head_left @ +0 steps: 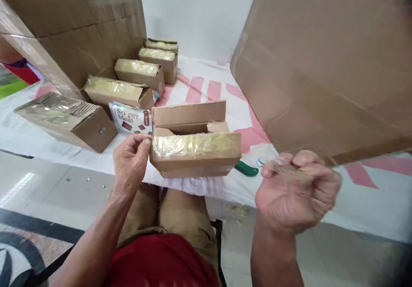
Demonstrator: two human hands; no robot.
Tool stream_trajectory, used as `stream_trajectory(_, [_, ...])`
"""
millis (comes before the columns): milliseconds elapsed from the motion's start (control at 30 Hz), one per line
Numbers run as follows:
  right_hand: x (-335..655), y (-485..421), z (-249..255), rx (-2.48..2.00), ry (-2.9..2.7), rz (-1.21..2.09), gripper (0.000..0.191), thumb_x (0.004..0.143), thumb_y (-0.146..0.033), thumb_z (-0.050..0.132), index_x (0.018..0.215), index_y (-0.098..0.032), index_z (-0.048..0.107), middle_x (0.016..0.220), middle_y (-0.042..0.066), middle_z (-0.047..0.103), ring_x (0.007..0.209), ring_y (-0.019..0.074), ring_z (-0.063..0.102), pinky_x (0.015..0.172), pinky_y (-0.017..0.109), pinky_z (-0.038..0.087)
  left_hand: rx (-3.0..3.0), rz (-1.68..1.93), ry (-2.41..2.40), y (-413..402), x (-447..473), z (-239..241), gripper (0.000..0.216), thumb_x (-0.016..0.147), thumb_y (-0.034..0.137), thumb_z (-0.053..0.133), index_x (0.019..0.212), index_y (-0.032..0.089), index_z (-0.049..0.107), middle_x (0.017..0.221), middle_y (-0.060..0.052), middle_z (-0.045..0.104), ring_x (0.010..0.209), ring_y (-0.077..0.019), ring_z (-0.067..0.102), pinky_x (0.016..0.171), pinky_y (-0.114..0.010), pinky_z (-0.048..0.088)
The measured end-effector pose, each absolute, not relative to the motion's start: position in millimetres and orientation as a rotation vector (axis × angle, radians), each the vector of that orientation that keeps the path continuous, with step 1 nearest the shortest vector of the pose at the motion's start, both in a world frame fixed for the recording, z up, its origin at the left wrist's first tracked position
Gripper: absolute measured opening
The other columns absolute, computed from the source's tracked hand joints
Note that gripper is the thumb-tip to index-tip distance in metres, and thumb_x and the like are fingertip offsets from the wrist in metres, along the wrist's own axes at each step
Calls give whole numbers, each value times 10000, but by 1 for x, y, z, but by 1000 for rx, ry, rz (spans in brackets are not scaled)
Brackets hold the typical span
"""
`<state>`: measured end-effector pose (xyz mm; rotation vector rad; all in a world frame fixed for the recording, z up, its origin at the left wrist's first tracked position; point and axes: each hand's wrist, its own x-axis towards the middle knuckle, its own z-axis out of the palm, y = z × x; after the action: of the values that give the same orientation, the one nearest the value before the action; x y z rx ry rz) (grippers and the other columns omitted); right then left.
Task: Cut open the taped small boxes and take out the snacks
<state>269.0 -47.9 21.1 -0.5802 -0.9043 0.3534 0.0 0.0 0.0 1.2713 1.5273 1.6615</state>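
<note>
Open carton sits at the near edge of the cloth-covered worktop, in front of the seated person. Left hand pinches its near left corner between thumb and fingers. Right hand is up and apart from the carton, motion-blurred, fingers curled on what reads as a crumpled clear strip; exact grip hard to resolve.

Progress: both long flaps are unfastened and stand up. A broad band of yellowish tape is on the near flap. Judged from this, the top is undone, with tape removal only partial. Contents: cannot tell; the near flap hides most of the interior.

Remainder: five cartons stand along the left, nearest one at the front edge. All have tape on top and none has long flaps raised like the open carton, so they appear unopened; the far ones are too small to check fully.

Also noted: printed packet leaning just left of the open carton; green-handled tool beside its right end, partly hidden; large cardboard panel on the right; scraps on the floor below.
</note>
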Motion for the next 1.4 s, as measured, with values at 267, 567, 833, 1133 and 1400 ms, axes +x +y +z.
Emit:
stream_trajectory(267, [279, -68, 21, -728, -1217, 695, 38, 938, -204, 696, 934, -237, 714, 681, -19, 698, 516, 129, 615, 492, 258, 510, 1227, 1642, 1278, -2, 16, 2, 147, 809, 260, 646, 789, 170, 760, 595, 30, 604, 531, -96, 476, 519, -237, 365])
stream_trajectory(567, [271, -74, 2, -1115, -1529, 661, 163, 917, -367, 713, 981, -222, 676, 657, -49, 530, 586, 120, 488, 562, 266, 421, 1536, 1475, 1415, 0, 11, 20, 585, 796, 286, 708, 1362, 190, 593, 764, 15, 735, 687, -160, 650, 688, -281, 510])
stream_trajectory(833, [261, -58, -4, -1290, -1688, 176, 158, 916, -91, 589, 986, -220, 647, 839, -5, 679, 652, 122, 600, 628, 258, 486, 2278, 762, 1311, 23, 30, 71, 409, 786, 415, 691, 1138, 211, 734, 1146, -74, 775, 1049, -293, 706, 931, -407, 536])
stream_trajectory(1133, [243, -43, -3, -1233, -1930, -240, 168, 964, -292, 723, 1086, -178, 715, 973, 75, 754, 844, 204, 724, 730, 308, 552, 1923, 194, 879, 79, 51, 68, 359, 785, 261, 625, 1122, 173, 715, 791, -11, 715, 682, -152, 619, 588, -230, 445])
stream_trajectory(1400, [243, -38, 2, -1207, -2042, -502, 127, 1013, -184, 628, 1035, -167, 752, 919, 41, 765, 701, 142, 618, 661, 296, 435, 1709, 263, 716, 84, 45, 63, 430, 758, 227, 750, 1184, 182, 709, 969, -27, 740, 804, -128, 614, 725, -234, 488])
